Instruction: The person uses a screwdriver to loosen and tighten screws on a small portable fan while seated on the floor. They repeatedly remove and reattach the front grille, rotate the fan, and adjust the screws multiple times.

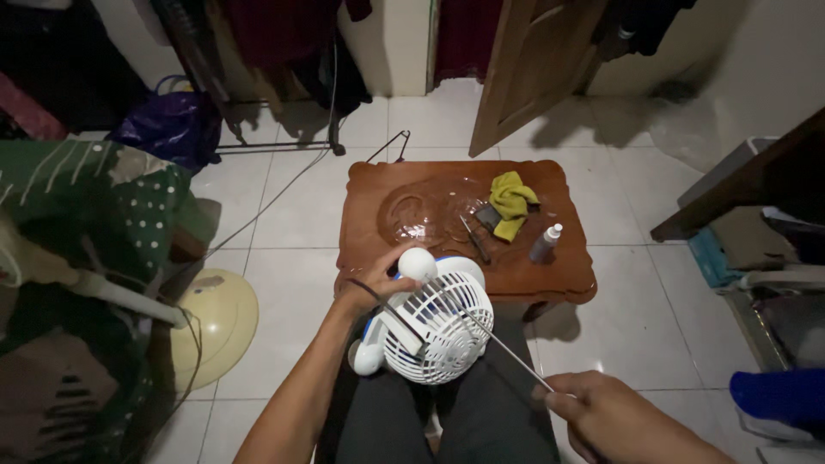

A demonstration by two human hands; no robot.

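Head view shows us seated, a small white desk fan (434, 331) resting on our lap just short of the low wooden table (369, 232). Our left hand (371, 283) steadies it, fingers wrapped around its rear housing. The grille is on, so we judge the job only begun. Further right on the table lie a clear plastic blade piece (425, 215), a brush (473, 236), a yellow cloth (511, 202) and a small spray bottle (546, 242). Our right hand (614, 417) pinches a thin rod-like tool (498, 344), its tip touching the grille.

One white fan (434, 326), one thin rod (507, 346), one yellow cloth (511, 202), one small spray bottle (546, 243), one wooden table (550, 279).
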